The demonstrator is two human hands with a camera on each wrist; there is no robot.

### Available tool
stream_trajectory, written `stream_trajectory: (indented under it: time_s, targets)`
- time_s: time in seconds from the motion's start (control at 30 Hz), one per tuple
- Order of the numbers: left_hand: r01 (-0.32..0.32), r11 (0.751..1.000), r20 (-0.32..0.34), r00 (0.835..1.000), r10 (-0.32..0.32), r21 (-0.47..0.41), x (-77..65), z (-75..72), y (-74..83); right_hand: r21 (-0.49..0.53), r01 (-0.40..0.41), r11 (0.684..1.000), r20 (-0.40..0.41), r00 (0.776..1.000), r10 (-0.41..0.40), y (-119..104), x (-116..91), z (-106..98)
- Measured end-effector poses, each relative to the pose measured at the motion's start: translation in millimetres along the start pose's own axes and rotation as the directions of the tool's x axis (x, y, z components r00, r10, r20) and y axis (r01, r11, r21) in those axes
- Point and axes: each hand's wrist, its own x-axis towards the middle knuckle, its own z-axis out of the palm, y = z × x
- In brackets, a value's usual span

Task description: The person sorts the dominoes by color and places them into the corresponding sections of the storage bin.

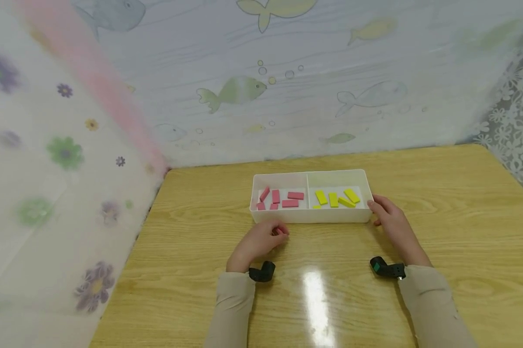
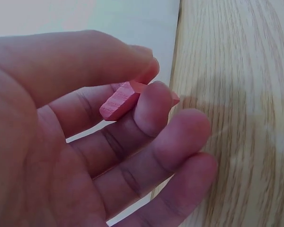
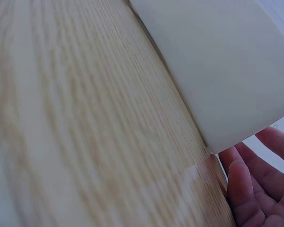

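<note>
Just in front of the white two-compartment box (image 1: 313, 216), my left hand (image 1: 259, 240) pinches a small pink block (image 2: 119, 103) between thumb and fingers. Part of that block is hidden by the fingertips in the left wrist view. My right hand (image 1: 393, 223) rests at the box's right end, its thumb near the front corner and its fingers beside the end wall. Several pink blocks (image 1: 290, 203) lie loose in the left compartment. In the right compartment lie several yellow blocks (image 1: 333, 199), some partly hidden by the front wall.
The box stands on a wood-grain table (image 1: 192, 270), near its back edge. A wall covering with printed fish (image 1: 239, 91) rises behind, and a flowered one (image 1: 65, 152) stands along the left side. Each wrist wears a black camera band (image 1: 387, 268).
</note>
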Motion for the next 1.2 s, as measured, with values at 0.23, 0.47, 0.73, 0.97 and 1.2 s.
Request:
stream_trajectory:
  time_s: [0.23,0.47,0.73,0.97,1.2]
  targets:
    - [0.002,0.999,-0.013,1.0,-0.001,0.039,-0.5,-0.1,-2.0,0.004,0.005,1.0,-0.001,1.0,-0.005,0.0,0.2,0.0]
    - [0.038,0.999,-0.054,0.998,-0.035,0.039,-1.4,0.1,-5.2,0.013,-0.01,1.0,0.005,1.0,0.009,2.0,-0.3,-0.1]
    - [0.008,1.0,-0.195,0.981,-0.006,0.011,1.6,-4.0,-2.4,0.012,0.0,1.0,0.013,1.0,0.0,-0.1,-0.2,-2.1]
    - [-0.039,0.999,-0.305,0.952,0.039,0.004,-0.3,-8.8,3.7,0.012,0.002,1.0,0.009,1.0,-0.002,-2.4,0.7,-1.6]
    - [-0.115,0.99,-0.421,0.905,0.069,-0.086,-0.9,-10.0,6.1,0.001,0.0,1.0,0.006,1.0,0.0,0.8,-0.7,-1.3]
